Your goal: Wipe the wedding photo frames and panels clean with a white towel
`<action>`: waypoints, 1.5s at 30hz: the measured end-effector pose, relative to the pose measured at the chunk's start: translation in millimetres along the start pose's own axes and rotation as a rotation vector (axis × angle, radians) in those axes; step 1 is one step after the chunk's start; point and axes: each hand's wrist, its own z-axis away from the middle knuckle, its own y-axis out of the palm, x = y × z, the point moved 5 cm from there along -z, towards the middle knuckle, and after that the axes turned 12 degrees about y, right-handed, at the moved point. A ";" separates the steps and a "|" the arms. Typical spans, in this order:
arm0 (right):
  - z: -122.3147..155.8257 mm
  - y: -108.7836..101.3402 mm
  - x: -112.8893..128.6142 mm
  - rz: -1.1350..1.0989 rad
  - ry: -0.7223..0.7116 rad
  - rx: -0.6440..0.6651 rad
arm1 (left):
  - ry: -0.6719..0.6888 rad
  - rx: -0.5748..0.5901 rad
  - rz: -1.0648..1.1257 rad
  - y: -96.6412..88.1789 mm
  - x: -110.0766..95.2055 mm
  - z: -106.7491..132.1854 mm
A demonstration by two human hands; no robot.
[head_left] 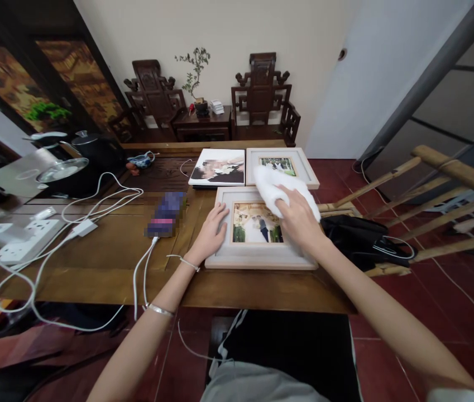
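A light wooden picture frame (262, 260) lies flat on the table, with a wedding photo (257, 229) behind its pale mat. My left hand (210, 231) rests on the frame's left edge, fingers stretched out and thumb apart. Bunched in my right hand (299, 215) is a white cloth (268, 184), over the frame's upper right corner; the fingers are closed on it. Part of the photo's right side is hidden by that hand. Behind lies a second similar frame (312, 177), partly covered by the cloth. Beside it is a white-edged photo panel (218, 167).
A phone (165, 214) on a white cable lies left of the frame. Farther left are tangled cables, a power strip (31, 240) and a glass-lidded pot (63, 173). A bamboo chair (396, 173) with a black bag (358, 240) stands at the right.
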 end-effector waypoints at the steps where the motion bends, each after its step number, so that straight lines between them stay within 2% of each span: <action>1: -14.4 3.2 9.0 0.014 -0.040 -0.016 | 0.003 0.007 -0.010 0.5 0.3 -0.5; 4: -50.4 28.0 39.2 0.061 -0.196 0.059 | 0.007 0.026 -0.049 1.0 -0.1 -2.4; 7: -66.5 58.5 59.2 0.101 -0.319 0.170 | 0.008 0.039 -0.069 0.0 -2.1 -5.1; 10: -65.4 76.0 62.0 0.132 -0.386 0.224 | 0.020 0.056 -0.058 -0.1 -3.7 -7.3; 12: -61.4 76.7 55.1 0.154 -0.395 0.218 | 0.017 0.051 -0.055 0.3 -2.5 -7.4; 16: -53.3 63.1 25.8 0.188 -0.383 0.237 | 0.021 0.018 -0.058 2.7 2.7 -4.6; 22: -36.5 33.7 -40.9 0.282 -0.284 0.306 | 0.033 -0.024 -0.041 5.1 6.7 -1.9; 25: -21.6 21.8 -57.5 0.313 -0.253 0.310 | 0.020 -0.026 -0.056 4.1 6.3 -2.5; 28: -2.8 12.4 -52.4 0.299 -0.253 0.297 | 0.011 -0.011 -0.055 2.8 6.0 -3.5; 31: 21.3 0.1 -35.6 0.257 -0.263 0.301 | 0.009 -0.003 -0.038 2.0 6.1 -3.6; 39: 97.1 -48.9 6.7 0.048 -0.257 0.344 | -0.038 0.019 -0.041 4.9 4.3 -1.9; 42: 107.9 -51.2 13.6 0.002 -0.223 0.352 | -0.004 0.008 -0.046 4.0 2.9 -2.8; 45: 98.6 -39.9 10.8 -0.024 -0.206 0.353 | 0.014 0.004 -0.058 2.9 4.0 -3.5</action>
